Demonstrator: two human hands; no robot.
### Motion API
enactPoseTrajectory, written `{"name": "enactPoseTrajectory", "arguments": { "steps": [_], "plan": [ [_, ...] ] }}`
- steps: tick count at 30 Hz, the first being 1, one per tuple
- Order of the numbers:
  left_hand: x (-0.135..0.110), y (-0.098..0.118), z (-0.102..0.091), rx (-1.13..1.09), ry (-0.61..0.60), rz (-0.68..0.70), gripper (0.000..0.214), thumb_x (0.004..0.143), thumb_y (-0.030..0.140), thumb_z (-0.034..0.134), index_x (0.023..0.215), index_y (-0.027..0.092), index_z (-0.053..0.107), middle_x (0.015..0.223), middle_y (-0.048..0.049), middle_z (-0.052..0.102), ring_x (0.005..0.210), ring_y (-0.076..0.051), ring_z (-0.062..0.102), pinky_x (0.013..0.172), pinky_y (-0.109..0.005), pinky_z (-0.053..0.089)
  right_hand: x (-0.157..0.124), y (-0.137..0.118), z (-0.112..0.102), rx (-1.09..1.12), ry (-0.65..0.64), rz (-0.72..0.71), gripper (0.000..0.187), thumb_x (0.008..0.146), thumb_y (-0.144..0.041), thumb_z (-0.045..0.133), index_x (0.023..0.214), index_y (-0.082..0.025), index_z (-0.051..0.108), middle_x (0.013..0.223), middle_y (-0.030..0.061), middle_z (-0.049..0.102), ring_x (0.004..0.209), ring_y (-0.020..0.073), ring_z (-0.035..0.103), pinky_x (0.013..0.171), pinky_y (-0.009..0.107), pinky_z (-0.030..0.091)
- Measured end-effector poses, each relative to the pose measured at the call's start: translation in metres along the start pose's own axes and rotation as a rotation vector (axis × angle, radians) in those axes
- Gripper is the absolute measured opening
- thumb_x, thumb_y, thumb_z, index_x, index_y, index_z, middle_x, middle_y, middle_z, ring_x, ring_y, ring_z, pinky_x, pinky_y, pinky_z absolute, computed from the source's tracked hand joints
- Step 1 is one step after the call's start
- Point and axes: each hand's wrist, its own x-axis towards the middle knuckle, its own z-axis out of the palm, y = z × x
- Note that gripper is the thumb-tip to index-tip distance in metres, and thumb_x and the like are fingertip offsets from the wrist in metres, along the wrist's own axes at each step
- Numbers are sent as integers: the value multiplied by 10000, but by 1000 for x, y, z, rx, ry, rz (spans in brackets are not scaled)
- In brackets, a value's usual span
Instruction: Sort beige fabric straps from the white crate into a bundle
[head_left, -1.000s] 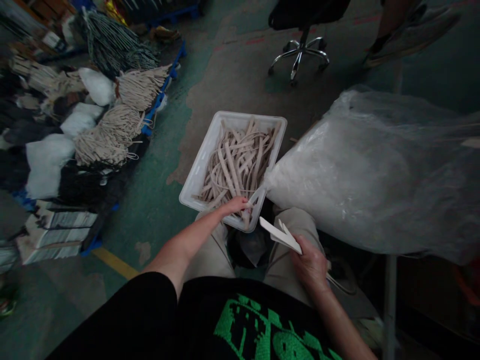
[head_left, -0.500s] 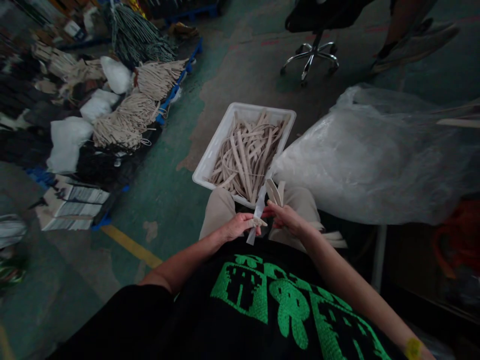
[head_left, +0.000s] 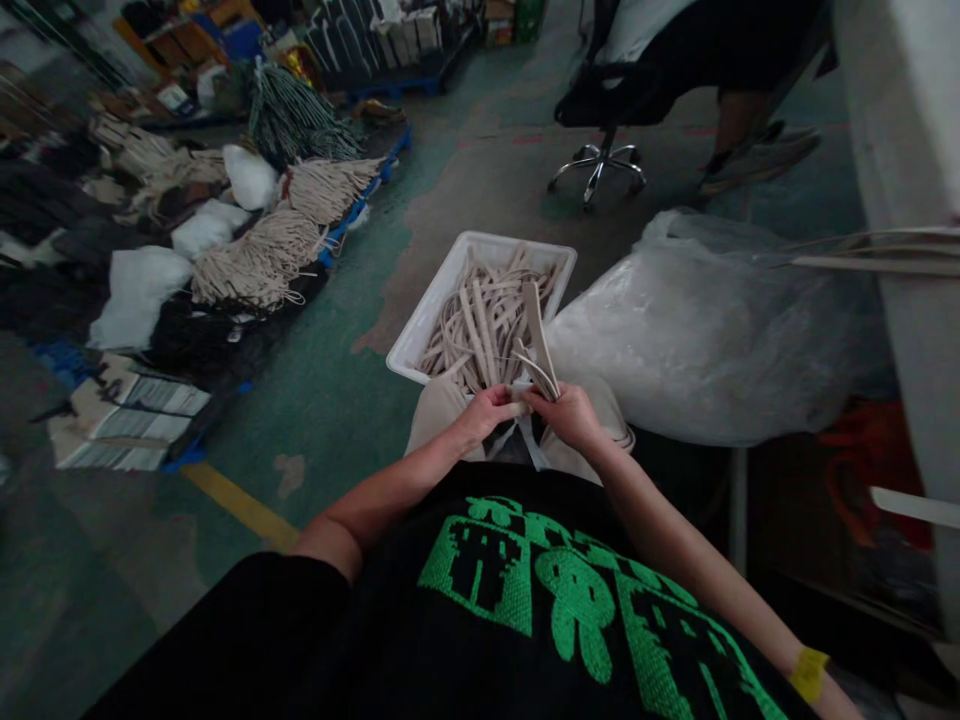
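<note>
Over my lap, my left hand (head_left: 484, 412) and my right hand (head_left: 570, 412) almost meet, fingers pinched. Several beige straps (head_left: 538, 335) are gripped in my right hand, their long curved parts standing up above the fingers. A translucent plastic strip (head_left: 527, 440) passes between the hands at the straps, with loose ends hanging below. My left fingers close on the strip beside the straps; the exact grip is partly hidden. Just beyond my knees, a white plastic tub (head_left: 427, 310) holds a heap of similar beige straps (head_left: 480, 320).
A large clear plastic bag (head_left: 697, 340) bulges right of the tub. Strap bundles (head_left: 251, 255) and white bags lie on a pallet at left. A seated person's leg and an office chair (head_left: 596, 165) are ahead. A pale table edge (head_left: 900, 330) stands at right.
My hands have moved up a little and closer together. The straps in my right hand now stand higher, and the plastic strip's ends hang below the hands. The view has tilted up.
</note>
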Motion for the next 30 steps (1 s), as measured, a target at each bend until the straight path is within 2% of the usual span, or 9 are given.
{"name": "enactPoseTrajectory", "arguments": {
  "steps": [4,8,14,18,23,26,28,30],
  "plan": [
    [0,4,10,-8,-57,-6,461,518,337,931,876,152,707,828,-3,723,795,-129,633,899,-316,454,-3,-5,-8,-168,74,-111,261,747,-434,646,687,-189,714,538,-8,614,530,153,563,528,255,424],
    [-11,0,12,3,-144,-96,414,543,310,918,866,137,724,794,-12,719,756,-127,631,877,-320,464,2,-8,-14,-219,114,-121,263,756,-420,647,677,-178,713,563,14,645,569,174,610,548,261,446],
    [-25,-3,17,19,-259,-244,382,547,315,907,830,128,733,713,-10,699,658,-120,618,768,-293,485,17,-16,-14,-192,141,-112,254,754,-411,660,727,-166,719,583,4,647,525,141,563,500,244,440],
    [-30,-2,16,119,-272,-304,365,533,355,900,766,130,730,674,-3,680,598,-100,572,682,-256,445,22,-20,-20,-171,167,-96,243,752,-401,667,742,-163,715,575,1,638,488,134,539,486,255,447],
    [-30,0,14,309,-348,-261,278,650,390,821,667,132,720,649,-13,678,614,-108,567,693,-257,428,24,-23,-19,-157,154,-103,230,762,-388,656,724,-165,700,586,8,646,482,132,544,479,248,444],
    [-26,-4,13,324,-309,-293,257,670,378,805,680,133,727,601,17,638,547,-87,508,636,-249,393,26,-23,-16,-126,138,-86,249,780,-408,637,748,-167,690,653,21,681,483,120,535,466,235,445],
    [-22,-8,11,228,-203,-307,249,646,356,827,682,133,720,578,27,615,528,-81,490,619,-247,387,25,-20,-18,-124,103,-78,310,813,-470,606,771,-172,683,712,36,703,507,121,540,460,226,449],
    [-17,-11,8,41,-82,-282,263,606,323,863,709,128,718,631,0,654,593,-103,559,675,-257,434,18,-15,-23,-144,20,-72,427,863,-574,529,789,-179,670,745,49,708,502,123,533,450,231,442]
  ]
}}
